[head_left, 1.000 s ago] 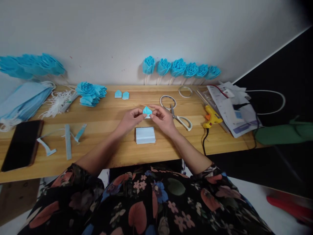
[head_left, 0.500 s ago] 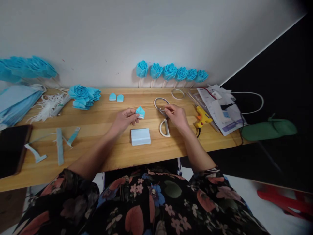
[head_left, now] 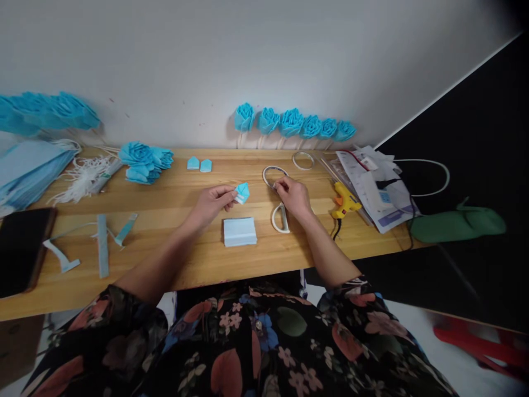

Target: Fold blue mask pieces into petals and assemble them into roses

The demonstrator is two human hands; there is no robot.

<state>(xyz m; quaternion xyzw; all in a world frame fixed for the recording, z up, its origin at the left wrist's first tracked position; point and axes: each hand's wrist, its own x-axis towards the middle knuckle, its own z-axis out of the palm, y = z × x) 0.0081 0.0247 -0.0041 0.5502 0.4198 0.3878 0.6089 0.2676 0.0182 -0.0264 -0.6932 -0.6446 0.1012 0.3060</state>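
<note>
My left hand pinches a small folded blue fabric piece, with a pale strip along its lower edge, between thumb and fingers. To the right, my right hand has its thumb and fingers pressed together over the near edge of a white ring; whatever they hold is too small to make out. Scissors lie partly under that hand, showing a white handle loop. In front of the hands is a stack of pale blue fabric rectangles. Two similar folded pieces lie farther back on the left.
Blue fabric roses on sticks lean against the wall. More flowers, white cords, face masks, fabric scraps and a dark tablet occupy the left. A yellow glue gun, papers and a green pouch lie right.
The folded piece in my left hand has tilted and shifted slightly right. My right hand has moved slightly left and down, its fingers still pinched. The whole view has shifted a little.
</note>
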